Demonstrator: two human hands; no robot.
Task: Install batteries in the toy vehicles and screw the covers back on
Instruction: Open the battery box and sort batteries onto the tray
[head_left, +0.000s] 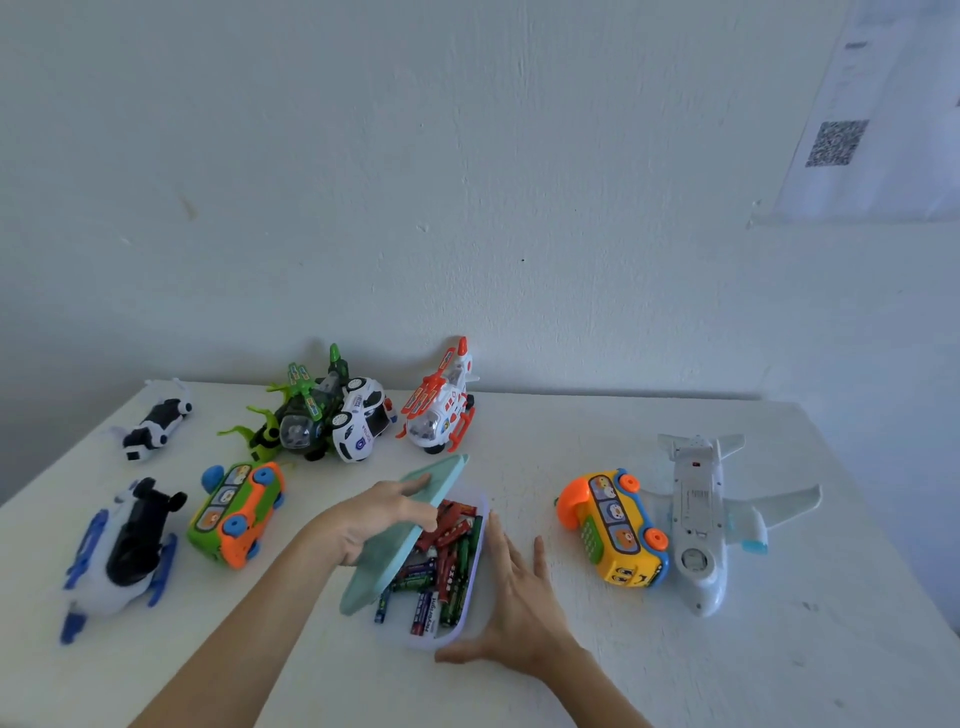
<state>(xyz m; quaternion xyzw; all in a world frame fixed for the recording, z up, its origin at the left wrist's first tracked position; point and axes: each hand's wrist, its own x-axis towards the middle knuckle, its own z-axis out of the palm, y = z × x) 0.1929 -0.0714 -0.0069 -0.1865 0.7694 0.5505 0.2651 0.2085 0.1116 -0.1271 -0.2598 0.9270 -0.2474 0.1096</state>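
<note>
Early stage, by the look — left hand (382, 519) grips teal lid (402, 535), tilting it off battery box (470, 621); right hand (519, 608), fingers spread, steadies box. AA batteries (447, 566) between hands, none installed yet. Toy vehicles — e.g. plane (701, 525) beyond right hand — untouched; no screwdriver visible.

White table (597, 457): clear container (470, 621) of batteries (447, 561), teal lid (395, 540) tilted up, gripped by left hand (379, 519); right hand (519, 597) flat against container's right wall. Yellow toy bus (618, 530) and upturned white toy airplane (701, 525) right; helicopters behind.
</note>
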